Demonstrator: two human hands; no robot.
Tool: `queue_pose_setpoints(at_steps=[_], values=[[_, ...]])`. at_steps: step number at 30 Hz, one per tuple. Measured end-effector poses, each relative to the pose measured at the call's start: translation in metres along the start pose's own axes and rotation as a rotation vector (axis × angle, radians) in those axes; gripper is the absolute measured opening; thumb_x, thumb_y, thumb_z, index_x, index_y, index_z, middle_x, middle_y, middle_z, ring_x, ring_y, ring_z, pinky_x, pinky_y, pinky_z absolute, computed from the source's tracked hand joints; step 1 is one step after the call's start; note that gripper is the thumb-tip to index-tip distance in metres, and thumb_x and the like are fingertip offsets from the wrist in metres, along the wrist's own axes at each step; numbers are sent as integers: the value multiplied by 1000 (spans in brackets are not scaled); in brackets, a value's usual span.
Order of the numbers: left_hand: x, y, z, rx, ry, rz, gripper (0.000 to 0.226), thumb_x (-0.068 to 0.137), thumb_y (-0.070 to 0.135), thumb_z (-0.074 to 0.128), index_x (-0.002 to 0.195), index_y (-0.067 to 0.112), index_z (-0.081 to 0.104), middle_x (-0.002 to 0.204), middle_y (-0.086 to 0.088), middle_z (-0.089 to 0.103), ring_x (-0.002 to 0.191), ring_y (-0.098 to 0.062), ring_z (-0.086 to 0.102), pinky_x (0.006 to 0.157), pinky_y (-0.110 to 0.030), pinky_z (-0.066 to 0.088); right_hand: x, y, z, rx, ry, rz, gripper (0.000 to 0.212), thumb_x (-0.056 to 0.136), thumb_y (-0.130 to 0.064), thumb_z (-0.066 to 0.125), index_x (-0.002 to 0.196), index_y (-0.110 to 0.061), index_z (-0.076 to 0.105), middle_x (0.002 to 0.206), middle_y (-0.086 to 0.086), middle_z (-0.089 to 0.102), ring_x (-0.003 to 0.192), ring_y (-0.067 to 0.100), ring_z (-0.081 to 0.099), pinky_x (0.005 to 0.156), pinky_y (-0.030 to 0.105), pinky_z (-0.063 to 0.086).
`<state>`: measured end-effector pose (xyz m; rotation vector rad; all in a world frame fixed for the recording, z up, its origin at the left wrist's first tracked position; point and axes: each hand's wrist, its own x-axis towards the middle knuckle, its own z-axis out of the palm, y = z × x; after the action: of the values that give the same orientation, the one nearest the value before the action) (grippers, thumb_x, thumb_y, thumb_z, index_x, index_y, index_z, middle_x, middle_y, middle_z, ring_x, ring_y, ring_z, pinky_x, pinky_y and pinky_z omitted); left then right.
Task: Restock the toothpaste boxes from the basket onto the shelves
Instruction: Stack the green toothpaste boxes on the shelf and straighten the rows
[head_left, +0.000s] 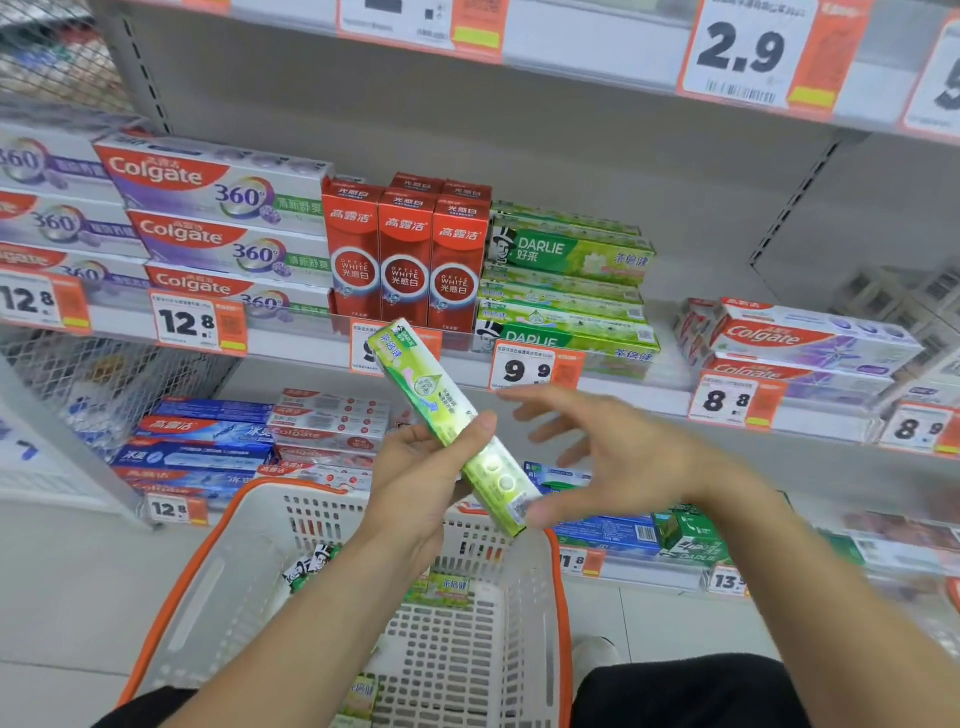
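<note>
Green box of Darlie toothpaste is what the person is holding up right now, tilted diagonally over the basket, top end pointing up-left toward the shelf edge. Left hand is gripping it round the middle, thumb on the front face, fingers curled behind. Right hand is hovering just beside the box's lower end with fingers spread and relaxed, thumb tip touching or nearly touching that end, not really clamping anything.

Matching stock is sitting right ahead: the Darlie stack on the middle shelf, next to the red boxes and above the 9.9 tag. A few more green boxes are lying in the basket bottom, so I'm guessing the job is partway along.

If I were doing it, I'd be turning the box flat and lengthwise with the printed face outward, same as the ones already there, then sliding it onto the top of that stack rather than dropping it. Stack is looking a bit uneven, so steadying it with the free right hand while pushing in seems smart, and watching not to nudge the red uprights alongside.
</note>
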<state>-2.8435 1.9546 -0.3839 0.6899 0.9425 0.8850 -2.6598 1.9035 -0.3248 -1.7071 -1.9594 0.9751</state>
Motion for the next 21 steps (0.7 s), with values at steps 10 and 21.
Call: queue_pose_setpoints(at_steps=[10,21], values=[[-11,6,-9,59,89,167,40,82,24,77,113,6,61,110,-13,73,98,-27,73,66,-29,60,2,22,32,449,103,49,56,80,11,68,124,-21,56,101,16,74,83,33,72,71,40,60],[-7,11,-10,27,-59,332,40,71,20,77,105,9,60,103,-14,75,100,-35,72,85,-47,60,-19,36,8,211,190,-14,58,71,-48,84,124,-35,64,103,-1,72,91,1,67,83,24,51]])
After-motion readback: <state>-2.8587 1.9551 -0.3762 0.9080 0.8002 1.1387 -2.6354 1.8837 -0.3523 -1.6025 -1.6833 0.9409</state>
